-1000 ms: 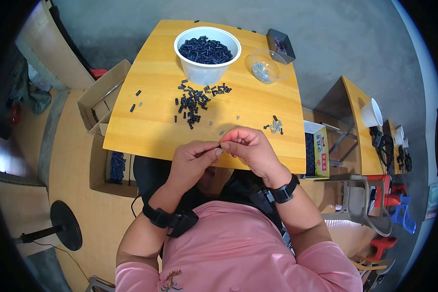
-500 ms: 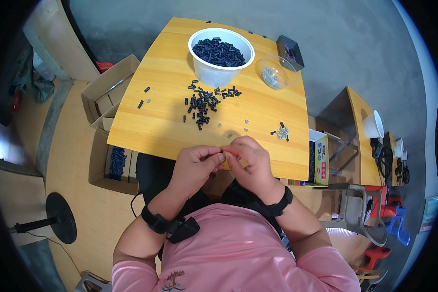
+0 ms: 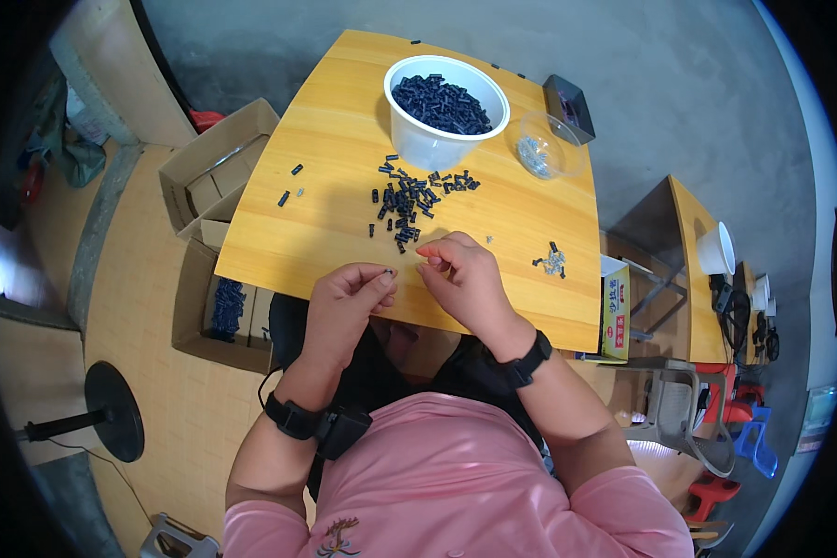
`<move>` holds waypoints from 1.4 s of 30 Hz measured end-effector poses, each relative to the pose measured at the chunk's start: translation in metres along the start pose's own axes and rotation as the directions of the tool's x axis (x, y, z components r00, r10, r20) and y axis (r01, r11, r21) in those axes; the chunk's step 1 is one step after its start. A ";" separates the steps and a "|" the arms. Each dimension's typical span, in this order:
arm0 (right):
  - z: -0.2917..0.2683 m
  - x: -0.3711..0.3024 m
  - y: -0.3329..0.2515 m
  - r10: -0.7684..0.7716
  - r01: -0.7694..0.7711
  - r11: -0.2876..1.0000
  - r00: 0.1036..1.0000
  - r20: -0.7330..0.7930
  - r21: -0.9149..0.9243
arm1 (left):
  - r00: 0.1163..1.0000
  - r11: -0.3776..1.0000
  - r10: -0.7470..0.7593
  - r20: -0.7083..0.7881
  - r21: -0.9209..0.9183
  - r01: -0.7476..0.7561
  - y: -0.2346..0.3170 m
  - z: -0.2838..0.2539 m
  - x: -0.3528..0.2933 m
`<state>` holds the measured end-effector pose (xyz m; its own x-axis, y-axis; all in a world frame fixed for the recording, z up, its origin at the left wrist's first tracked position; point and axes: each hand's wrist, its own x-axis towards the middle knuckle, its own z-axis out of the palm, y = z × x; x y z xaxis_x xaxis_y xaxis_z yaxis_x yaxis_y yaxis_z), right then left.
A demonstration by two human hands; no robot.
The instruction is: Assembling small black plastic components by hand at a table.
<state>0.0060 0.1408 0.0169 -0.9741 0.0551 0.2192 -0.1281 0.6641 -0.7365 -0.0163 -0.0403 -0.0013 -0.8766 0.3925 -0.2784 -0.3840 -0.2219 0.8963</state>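
Observation:
Above the table's near edge, my left hand (image 3: 344, 302) is closed in a pinch on a small black plastic piece (image 3: 389, 272), mostly hidden by thumb and fingertips. My right hand (image 3: 470, 279) is over the tabletop just to the right, its thumb and index finger bent and slightly apart with nothing visible between them. Beyond both hands lies a loose pile of small black plastic pieces (image 3: 405, 200). To the right sits a little heap of small silvery pieces (image 3: 553, 262) with a few black ones beside it.
A white tub (image 3: 418, 139) full of black pieces stands at the back of the wooden table (image 3: 298, 237). Right of it are a clear bowl (image 3: 563, 153) with silvery pieces and a black box (image 3: 581, 110). Cardboard boxes (image 3: 188, 316) stand on the floor at left.
My hands, earlier together at the fingertips, have parted. The left moved left and slightly down; the right moved forward over the table. The whole view shifted slightly.

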 end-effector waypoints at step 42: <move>-0.032 -0.021 -0.018 0.241 -0.291 0.663 0.955 0.171 0.690 | 0.992 1.000 0.027 0.121 0.001 -0.027 0.009 0.029 -0.014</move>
<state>0.0350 0.1517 0.0457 -0.9933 0.0858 -0.0776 0.0697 -0.0905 -0.9935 0.0010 -0.0220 0.0205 -0.8449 0.4919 -0.2104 -0.3600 -0.2317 0.9037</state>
